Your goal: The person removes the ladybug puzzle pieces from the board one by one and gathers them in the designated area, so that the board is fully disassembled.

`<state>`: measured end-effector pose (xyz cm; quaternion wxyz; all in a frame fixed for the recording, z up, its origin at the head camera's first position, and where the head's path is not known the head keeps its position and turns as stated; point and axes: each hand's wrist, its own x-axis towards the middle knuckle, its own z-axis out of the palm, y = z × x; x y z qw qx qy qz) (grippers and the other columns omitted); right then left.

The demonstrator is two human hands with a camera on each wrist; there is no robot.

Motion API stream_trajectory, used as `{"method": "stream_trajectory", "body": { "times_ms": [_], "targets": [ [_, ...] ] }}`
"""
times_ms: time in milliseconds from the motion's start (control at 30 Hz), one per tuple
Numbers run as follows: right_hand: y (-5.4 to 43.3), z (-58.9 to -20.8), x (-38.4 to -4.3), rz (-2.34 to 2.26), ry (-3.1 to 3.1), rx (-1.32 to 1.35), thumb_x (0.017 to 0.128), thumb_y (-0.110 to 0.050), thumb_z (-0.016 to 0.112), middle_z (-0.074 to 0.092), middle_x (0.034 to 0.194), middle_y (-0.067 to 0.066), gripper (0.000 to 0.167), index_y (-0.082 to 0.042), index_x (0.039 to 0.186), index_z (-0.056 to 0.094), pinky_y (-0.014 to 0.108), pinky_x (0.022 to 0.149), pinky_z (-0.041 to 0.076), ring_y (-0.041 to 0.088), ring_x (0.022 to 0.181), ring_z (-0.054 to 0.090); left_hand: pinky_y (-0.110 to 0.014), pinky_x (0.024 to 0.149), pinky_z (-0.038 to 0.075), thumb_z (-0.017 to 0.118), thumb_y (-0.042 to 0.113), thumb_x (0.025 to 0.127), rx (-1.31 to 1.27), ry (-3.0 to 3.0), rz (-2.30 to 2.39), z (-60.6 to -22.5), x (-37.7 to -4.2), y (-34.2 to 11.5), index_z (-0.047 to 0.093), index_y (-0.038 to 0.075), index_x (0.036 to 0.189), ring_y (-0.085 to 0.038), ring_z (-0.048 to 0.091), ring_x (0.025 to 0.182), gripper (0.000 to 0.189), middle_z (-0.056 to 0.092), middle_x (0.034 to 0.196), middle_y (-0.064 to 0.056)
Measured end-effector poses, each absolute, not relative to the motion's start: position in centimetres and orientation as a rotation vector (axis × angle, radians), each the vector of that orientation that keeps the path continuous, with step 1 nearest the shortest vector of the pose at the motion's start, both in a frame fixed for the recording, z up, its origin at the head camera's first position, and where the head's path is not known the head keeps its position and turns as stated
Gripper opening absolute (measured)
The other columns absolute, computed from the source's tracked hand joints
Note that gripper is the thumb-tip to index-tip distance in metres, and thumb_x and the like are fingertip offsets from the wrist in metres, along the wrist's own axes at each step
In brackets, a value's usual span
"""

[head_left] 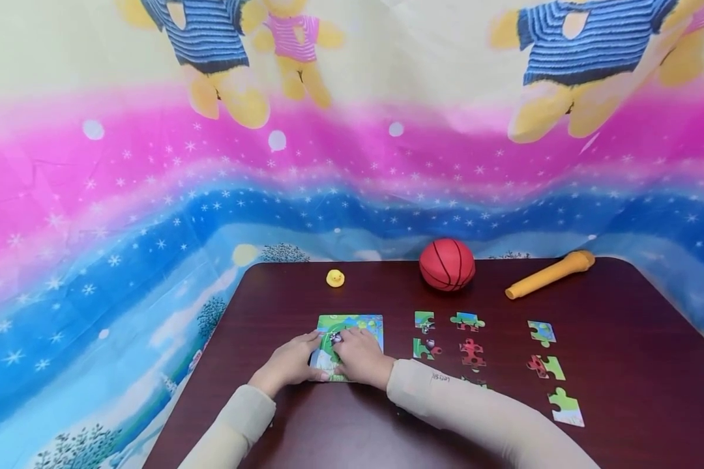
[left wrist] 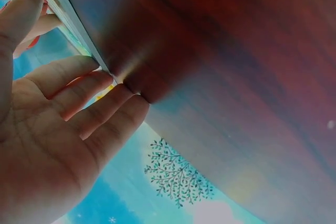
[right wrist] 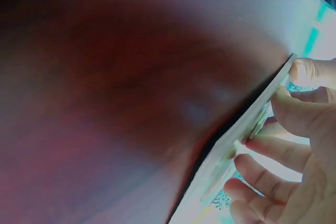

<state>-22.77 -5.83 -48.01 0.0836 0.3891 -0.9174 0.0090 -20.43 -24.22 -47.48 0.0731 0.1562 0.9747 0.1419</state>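
A square puzzle board [head_left: 352, 321] with a green and blue picture lies flat on the dark table. My left hand [head_left: 290, 363] rests at its left side, fingers extended against the edge and thumb at the front corner. In the left wrist view, the straight fingers [left wrist: 128, 111] touch the table beside the board's rim. Over the board, my right hand [head_left: 360, 357] has curled fingers and pinches a small puzzle piece [right wrist: 260, 121] just above the surface. The piece is partly hidden by the fingers. A dark-and-white printed patch shows by the fingertips in the head view.
Several loose puzzle pieces [head_left: 472, 352] lie in columns right of the board, some partly behind my right sleeve [head_left: 446, 391]. A yellow rubber duck [head_left: 336, 279], a red toy basketball [head_left: 447, 264] and a yellow toy microphone [head_left: 550, 275] stand along the table's [head_left: 387, 290] back edge.
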Motion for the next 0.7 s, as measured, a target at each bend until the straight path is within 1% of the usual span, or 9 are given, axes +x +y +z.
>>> {"method": "stream_trajectory", "body": {
  "times_ms": [100,267,467,600,700],
  "targets": [
    [-5.87,-47.98,-22.82,-0.007,-2.704,1.167,0.077,-0.044,0.074,0.062,0.098,0.001,0.030,-0.019,0.094,0.072,0.034,0.073,0.047,0.018,0.092,0.056,-0.048,0.103,0.037,0.075,0.048,0.074,0.470,2.930,0.438,-47.39,-20.40,-24.18,0.046,-0.001,0.138,-0.032,0.039,0.133,0.085,0.040,0.146,-0.013],
    [-5.89,-48.01,-22.57,0.002,-2.669,1.166,0.075,-0.048,0.074,0.063,0.095,0.001,0.034,-0.019,0.093,0.073,0.033,0.070,0.046,0.017,0.090,0.057,-0.048,0.102,0.037,0.075,0.048,0.074,0.470,2.930,0.441,-47.45,-20.29,-24.19,0.046,-0.001,0.137,-0.033,0.040,0.132,0.085,0.040,0.146,-0.014],
    [-6.04,-47.97,-22.60,-0.022,-2.656,1.181,0.074,-0.050,0.074,0.064,0.095,0.000,0.038,-0.017,0.094,0.073,0.035,0.072,0.046,0.018,0.091,0.057,-0.048,0.102,0.037,0.074,0.049,0.075,0.483,2.935,0.437,-47.69,-20.22,-24.25,0.045,-0.001,0.138,-0.033,0.039,0.132,0.085,0.040,0.146,-0.015],
    [-6.10,-47.92,-22.82,-0.037,-2.647,1.195,0.073,-0.049,0.073,0.063,0.093,-0.001,0.035,-0.018,0.086,0.071,0.034,0.072,0.044,0.018,0.088,0.056,-0.047,0.103,0.037,0.074,0.049,0.076,0.475,2.938,0.431,-47.61,-20.12,-24.26,0.045,0.000,0.138,-0.032,0.039,0.133,0.085,0.039,0.147,-0.014],
    [-6.02,-47.85,-22.85,-0.054,-2.633,1.204,0.073,-0.048,0.072,0.063,0.094,-0.001,0.035,-0.016,0.087,0.071,0.034,0.073,0.043,0.018,0.087,0.055,-0.047,0.103,0.037,0.074,0.049,0.076,0.474,2.939,0.424,-47.50,-20.06,-24.21,0.045,0.000,0.138,-0.032,0.039,0.133,0.084,0.039,0.146,-0.014]
  ]
}}
